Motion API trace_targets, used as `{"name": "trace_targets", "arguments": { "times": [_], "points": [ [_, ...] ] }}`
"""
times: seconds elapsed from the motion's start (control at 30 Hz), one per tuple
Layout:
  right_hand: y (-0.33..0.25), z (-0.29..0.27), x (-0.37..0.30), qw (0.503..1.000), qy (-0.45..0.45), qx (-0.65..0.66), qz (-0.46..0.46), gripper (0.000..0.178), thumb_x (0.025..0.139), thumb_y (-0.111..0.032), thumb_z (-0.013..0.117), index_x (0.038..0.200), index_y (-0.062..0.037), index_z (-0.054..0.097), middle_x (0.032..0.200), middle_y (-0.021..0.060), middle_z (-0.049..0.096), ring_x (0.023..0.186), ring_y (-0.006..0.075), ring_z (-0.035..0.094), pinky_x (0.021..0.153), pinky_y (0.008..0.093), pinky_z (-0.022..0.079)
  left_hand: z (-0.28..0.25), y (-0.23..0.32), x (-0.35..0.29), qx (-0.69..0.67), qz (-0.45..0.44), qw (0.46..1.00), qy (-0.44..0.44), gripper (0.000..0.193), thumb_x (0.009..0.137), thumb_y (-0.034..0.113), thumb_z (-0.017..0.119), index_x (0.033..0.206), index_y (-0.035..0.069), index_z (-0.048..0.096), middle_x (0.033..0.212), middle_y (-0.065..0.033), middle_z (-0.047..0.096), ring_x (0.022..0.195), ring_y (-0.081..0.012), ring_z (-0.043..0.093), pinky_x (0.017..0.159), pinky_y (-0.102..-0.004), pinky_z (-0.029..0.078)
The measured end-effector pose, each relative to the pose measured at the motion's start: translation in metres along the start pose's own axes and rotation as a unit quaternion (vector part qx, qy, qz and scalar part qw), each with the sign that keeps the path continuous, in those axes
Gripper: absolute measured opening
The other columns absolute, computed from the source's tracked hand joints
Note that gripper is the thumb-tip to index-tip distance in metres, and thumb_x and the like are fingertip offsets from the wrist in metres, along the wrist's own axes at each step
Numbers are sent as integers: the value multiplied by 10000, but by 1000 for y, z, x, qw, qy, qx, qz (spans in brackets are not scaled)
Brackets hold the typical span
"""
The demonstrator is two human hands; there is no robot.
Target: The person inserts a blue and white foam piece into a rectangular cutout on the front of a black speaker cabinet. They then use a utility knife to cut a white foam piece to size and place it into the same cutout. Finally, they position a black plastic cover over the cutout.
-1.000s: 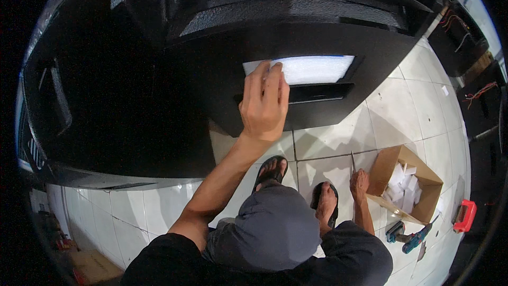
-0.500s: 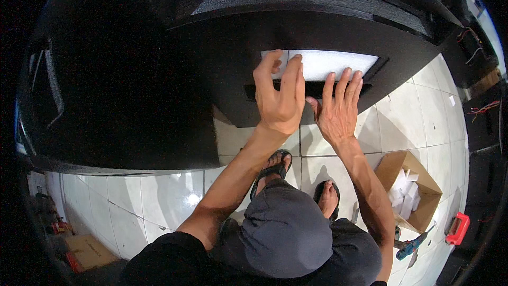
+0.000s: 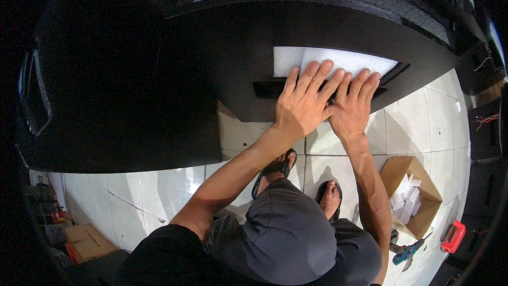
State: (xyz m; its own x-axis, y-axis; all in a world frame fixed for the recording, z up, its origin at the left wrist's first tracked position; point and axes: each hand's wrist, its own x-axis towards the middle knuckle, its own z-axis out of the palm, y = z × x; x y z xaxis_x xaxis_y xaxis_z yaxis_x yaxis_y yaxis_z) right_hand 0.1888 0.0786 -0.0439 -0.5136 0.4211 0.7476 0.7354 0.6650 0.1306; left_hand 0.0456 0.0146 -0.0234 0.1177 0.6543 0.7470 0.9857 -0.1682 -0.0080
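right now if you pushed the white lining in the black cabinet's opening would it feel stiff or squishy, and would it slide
The white lining is probably light and slightly squishy, given its faintly textured, foam-like surface. Rolling seems unlikely, since its visible face looks flat. It may slide little, sitting inside the black cabinet's opening.

1 line of print (image 3: 94, 240) on the cardboard box (image 3: 86, 246) (too small to read)

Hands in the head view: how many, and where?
2: the left hand on the white foam-like material set in the black panel, and the right hand beside it, at the material's lower edge. No others show.
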Motion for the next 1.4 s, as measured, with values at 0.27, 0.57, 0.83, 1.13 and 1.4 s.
{"name": "trace_targets", "arguments": {
  "times": [0.27,0.57,0.83,1.13,1.4],
  "points": [
    [28,-22,1,997,-61,-26,-36,575,919,-317,587,1457,-188,431,1586,110,253,1492,340,120,1181,585,133,3,10,3,41,-24,999,-27,865,753,695,592,1457,215,439,1512,-271,265,1359,-483,260,1064,-693,212],
    [41,-40,4,996,-69,-18,-59,568,963,-326,550,1475,-135,397,1574,49,302,1482,220,194,1198,500,199,-1,7,8,75,10,997,-18,765,817,617,618,1446,212,453,1508,-318,222,1268,-537,364,1011,-712,282],
    [55,-55,9,989,-108,-47,-92,698,837,-97,589,1495,-124,358,1567,35,325,1455,193,278,1208,503,187,-15,-2,7,85,33,996,15,752,831,439,700,1397,2,468,1477,-217,408,1368,-373,381,1087,-671,224],
    [41,-72,12,986,-135,-56,-77,621,906,-142,557,1490,-85,353,1563,65,324,1454,216,278,1209,500,179,-18,4,8,98,11,994,-38,691,847,431,677,1408,78,482,1502,-204,362,1432,-352,264,1105,-663,199],
    [27,-87,18,984,-161,-44,-55,599,926,-177,557,1471,-21,364,1557,132,318,1463,263,251,1207,498,173,-14,19,11,64,-29,995,-68,726,848,361,681,1494,329,351,1469,-250,334,1384,-443,261,1074,-700,195]
  ]
}}
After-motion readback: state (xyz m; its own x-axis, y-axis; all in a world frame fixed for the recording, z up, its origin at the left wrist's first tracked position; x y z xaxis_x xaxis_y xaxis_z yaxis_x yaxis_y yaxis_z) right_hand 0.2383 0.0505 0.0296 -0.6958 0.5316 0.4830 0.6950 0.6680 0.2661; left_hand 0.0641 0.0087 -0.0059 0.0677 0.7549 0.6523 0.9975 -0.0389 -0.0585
